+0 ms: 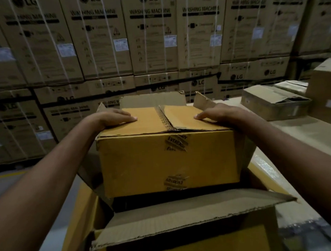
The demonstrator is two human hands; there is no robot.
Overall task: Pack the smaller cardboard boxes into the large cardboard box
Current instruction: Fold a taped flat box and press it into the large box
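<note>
A tape-patched yellow-brown small cardboard box (168, 160) is shown lodged in the mouth of a large open-flapped cardboard box (186, 219), most of it standing above the rim. It is pressed from above by the left hand (112, 118) and right hand (216, 113). The fingers are laid flat on its lid and grasp nothing, apparently so that it is pushed down squarely.
</note>
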